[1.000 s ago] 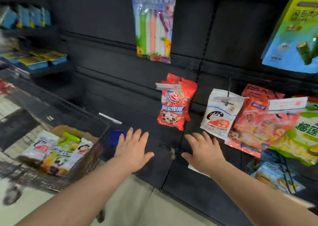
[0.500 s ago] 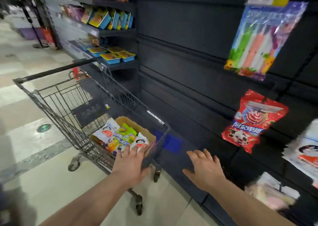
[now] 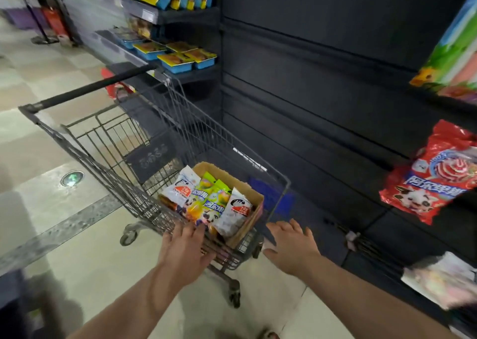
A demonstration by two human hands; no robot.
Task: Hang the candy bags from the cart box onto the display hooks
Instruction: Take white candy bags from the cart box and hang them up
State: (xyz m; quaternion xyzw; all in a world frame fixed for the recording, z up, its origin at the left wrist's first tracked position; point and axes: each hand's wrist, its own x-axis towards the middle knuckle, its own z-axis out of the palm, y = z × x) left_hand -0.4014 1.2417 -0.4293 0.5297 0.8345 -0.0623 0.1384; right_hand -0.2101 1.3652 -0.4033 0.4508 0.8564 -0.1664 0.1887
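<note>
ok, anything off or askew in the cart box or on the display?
Nothing damaged or spilled. The candy bags lean loosely in the brown cardboard box, unevenly stacked. The red candy bag on the black display wall hangs tilted. Both hands are empty.

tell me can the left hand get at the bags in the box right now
Probably yes: the left hand is open at the cart's near rim, fingertips beside the bags, which stick up uncovered from the open box.

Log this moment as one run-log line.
left hand: open, reaching over grey wire cart rim | right hand: open, empty | brown cardboard box: holds candy bags
</note>
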